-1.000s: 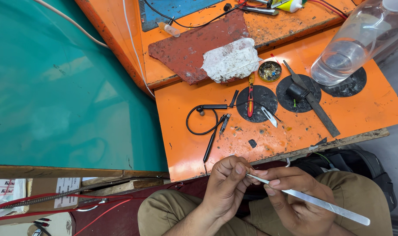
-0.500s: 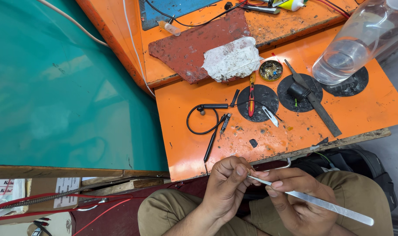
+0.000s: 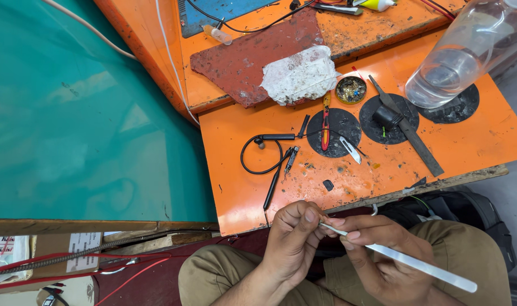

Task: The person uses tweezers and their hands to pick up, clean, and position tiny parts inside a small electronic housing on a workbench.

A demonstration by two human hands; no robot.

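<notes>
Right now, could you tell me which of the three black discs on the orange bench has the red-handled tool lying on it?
The leftmost black disc: the red-handled tool lies across it.

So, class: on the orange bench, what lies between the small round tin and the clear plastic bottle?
In the head view, a flat dark metal strip crosses that stretch between tin and bottle, its upper end beside the tin.

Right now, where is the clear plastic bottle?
In the head view, the clear plastic bottle lies tilted at the orange table's top right, beside the black round pads.
</notes>
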